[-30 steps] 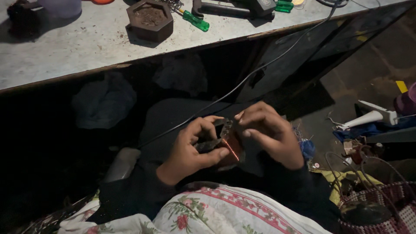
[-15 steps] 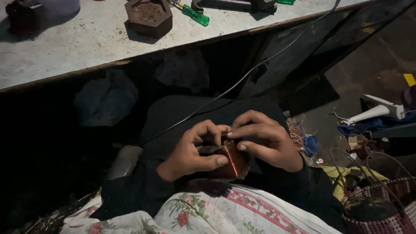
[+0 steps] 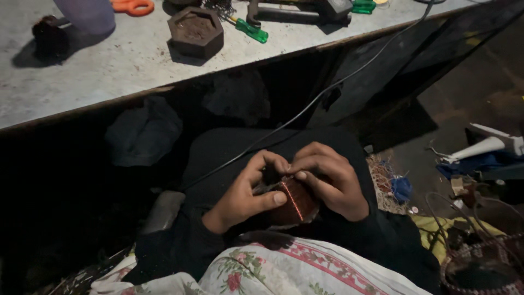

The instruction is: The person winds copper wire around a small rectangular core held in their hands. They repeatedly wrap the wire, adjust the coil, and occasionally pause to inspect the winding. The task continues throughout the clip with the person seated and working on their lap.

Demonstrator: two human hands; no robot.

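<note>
Both hands close on a small reddish-brown copper coil [image 3: 293, 201] held in the lap: the left hand [image 3: 245, 194] cradles it with the thumb across its side, apparently to steady it, while the right hand [image 3: 327, 180] curls over its top edge, fingertips pressing there. Beyond lie a floral cloth [image 3: 284, 267], a black cable [image 3: 327, 93] and the workbench [image 3: 109, 71] with a hexagonal block [image 3: 195, 31] and green screwdriver [image 3: 248, 28].

A reddish-brown coil [image 3: 292, 201] with a bright copper line across it is seen. A white cloth [image 3: 284, 270] is printed with red flowers, green leaves and a pink band. On the pale grey bench [image 3: 109, 71] a dark brown hexagonal block [image 3: 195, 31], a green screwdriver handle [image 3: 252, 30], orange scissors [image 3: 132, 6] and a lilac cup [image 3: 87, 13] are shown. A blue tuft [image 3: 402, 188] is seen on the floor.
</note>
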